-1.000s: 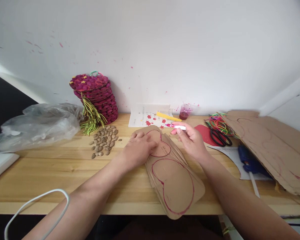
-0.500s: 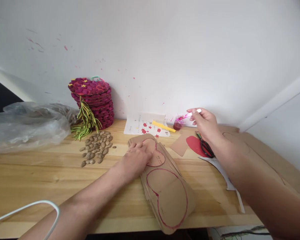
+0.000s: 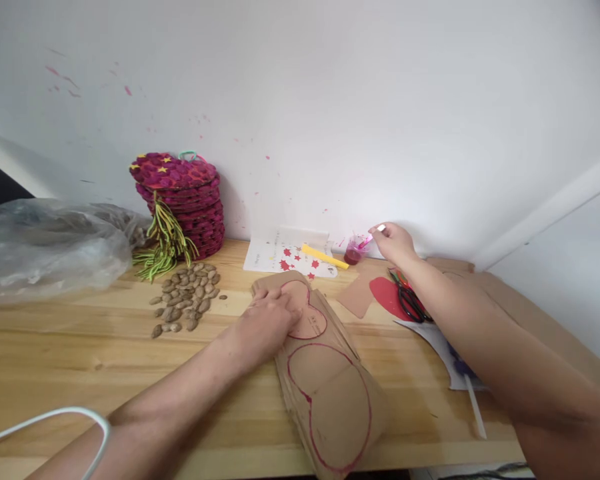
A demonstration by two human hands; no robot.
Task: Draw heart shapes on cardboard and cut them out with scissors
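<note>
My left hand (image 3: 270, 320) lies flat with fingers spread over a small heart-shaped cutout (image 3: 314, 325), pressing it onto a folded piece of brown cardboard (image 3: 294, 393). A dark red line runs around the cutout. Nearer to me, a larger heart outline (image 3: 337, 407) is painted on the same cardboard. At the back right, my right hand (image 3: 397, 244) pinches the white end of a pink-stained paintbrush (image 3: 367, 239). Its lower end is inside a small clear cup of red paint (image 3: 353, 253), so the tip is hidden.
Left of the cardboard are loose brown seeds or nuts (image 3: 190, 293), a magenta woven basket (image 3: 200, 213) with a green tassel, and a plastic bag (image 3: 55, 253). A yellow strip (image 3: 325, 256) lies on white paper (image 3: 260, 257). Black-handled scissors (image 3: 411, 303) rest on red paper (image 3: 385, 297).
My right hand has moved left and slightly down, taking the paintbrush into the paint cup. My left hand stays on the small heart. The view has shifted slightly.
</note>
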